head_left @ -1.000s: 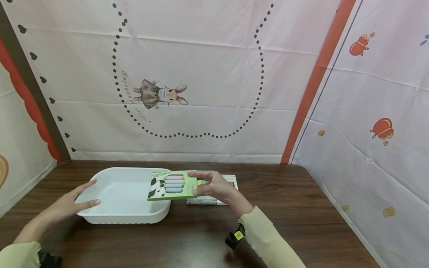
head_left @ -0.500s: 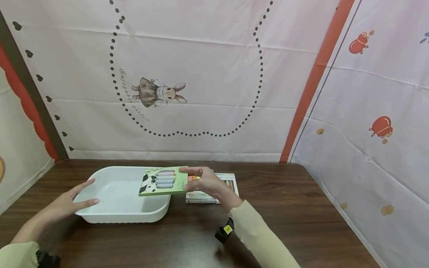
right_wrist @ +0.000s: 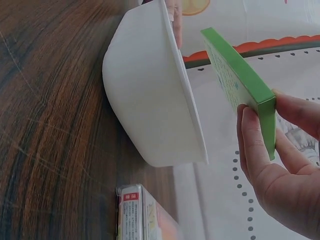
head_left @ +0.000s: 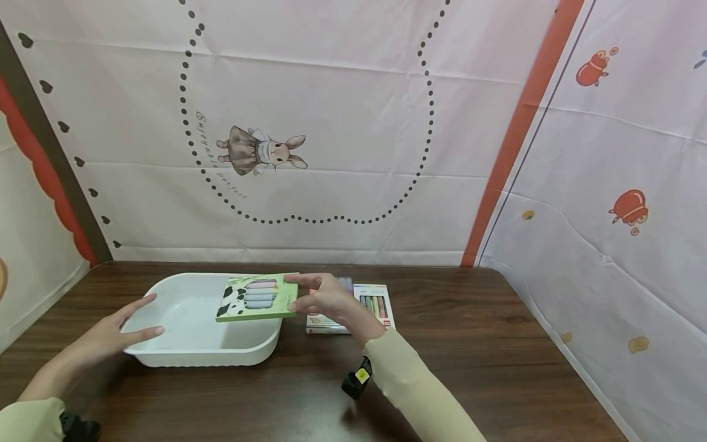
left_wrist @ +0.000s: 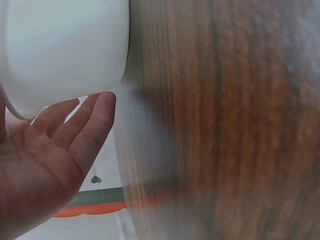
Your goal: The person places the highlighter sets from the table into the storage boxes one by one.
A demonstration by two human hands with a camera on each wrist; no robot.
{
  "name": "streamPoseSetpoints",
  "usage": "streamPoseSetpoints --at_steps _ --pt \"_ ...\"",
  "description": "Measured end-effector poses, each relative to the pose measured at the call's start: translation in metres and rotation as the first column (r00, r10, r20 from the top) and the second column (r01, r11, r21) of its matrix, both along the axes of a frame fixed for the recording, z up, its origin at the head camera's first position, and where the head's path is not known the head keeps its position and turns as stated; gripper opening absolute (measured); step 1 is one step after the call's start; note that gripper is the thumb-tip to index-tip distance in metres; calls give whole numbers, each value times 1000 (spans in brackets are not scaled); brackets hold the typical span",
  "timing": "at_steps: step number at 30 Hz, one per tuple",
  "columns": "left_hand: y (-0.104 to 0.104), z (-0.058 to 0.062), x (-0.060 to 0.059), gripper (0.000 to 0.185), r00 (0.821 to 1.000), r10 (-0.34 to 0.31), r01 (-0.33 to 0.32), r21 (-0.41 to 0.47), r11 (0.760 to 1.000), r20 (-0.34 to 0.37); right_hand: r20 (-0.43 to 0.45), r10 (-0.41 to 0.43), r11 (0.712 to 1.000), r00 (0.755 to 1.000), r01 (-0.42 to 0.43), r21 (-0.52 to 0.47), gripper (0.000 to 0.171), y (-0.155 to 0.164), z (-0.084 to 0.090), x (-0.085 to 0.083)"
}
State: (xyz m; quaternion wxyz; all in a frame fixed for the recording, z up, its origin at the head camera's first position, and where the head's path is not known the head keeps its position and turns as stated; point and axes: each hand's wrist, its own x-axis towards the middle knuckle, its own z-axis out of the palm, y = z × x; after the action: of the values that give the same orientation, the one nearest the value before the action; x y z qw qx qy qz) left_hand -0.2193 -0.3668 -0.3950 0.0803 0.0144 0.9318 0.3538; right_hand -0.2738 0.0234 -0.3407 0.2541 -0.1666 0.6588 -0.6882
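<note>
A white plastic tub stands on the left of the table. My left hand holds its left end, with thumb and forefinger over the rim and the other fingers against the outer wall. Above the tub's right side my right hand pinches a flat green box by its right end. A panda is printed on the box, and a window shows a row of pastel sticks. From the right wrist view, the green box is tilted and apart from the tub's rim.
Other flat boxes lie to the tub's right, partly hidden by my right hand; one has a window showing coloured sticks. The brown wooden table meets a printed cloth at its back edge.
My right hand has carried the green box leftward, farther over the tub, uncovering more of the boxes beneath. My left hand keeps its place on the tub.
</note>
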Motion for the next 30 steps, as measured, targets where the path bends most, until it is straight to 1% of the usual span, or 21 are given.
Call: streamPoseSetpoints --at_steps 2,5,14,18,21,26,30 --pt "0 -1 0 84 1000 -3 3 1 1000 -17 3 -11 1000 1000 11 5 55 -2 0 0" --pt "0 -2 -1 84 1000 -2 2 2 1000 -21 8 -20 1000 1000 20 16 55 -6 -1 -1" --pt "0 0 -1 85 1000 6 -6 -3 1000 14 49 -63 998 997 63 -3 55 -16 -3 -1" --pt "0 0 -1 86 1000 14 -14 0 1000 27 50 -72 997 996 72 1 55 -19 -5 -3" --pt "0 -1 -1 87 1000 11 -11 5 1000 16 35 -70 998 997 69 12 55 -21 -6 -4" --pt "-1 -3 0 85 999 -3 4 6 1000 -32 21 -81 997 997 80 23 54 -27 -4 -5" --pt "0 -4 0 84 999 -6 6 9 1000 -45 -12 -102 993 995 103 62 53 -32 -4 -4"
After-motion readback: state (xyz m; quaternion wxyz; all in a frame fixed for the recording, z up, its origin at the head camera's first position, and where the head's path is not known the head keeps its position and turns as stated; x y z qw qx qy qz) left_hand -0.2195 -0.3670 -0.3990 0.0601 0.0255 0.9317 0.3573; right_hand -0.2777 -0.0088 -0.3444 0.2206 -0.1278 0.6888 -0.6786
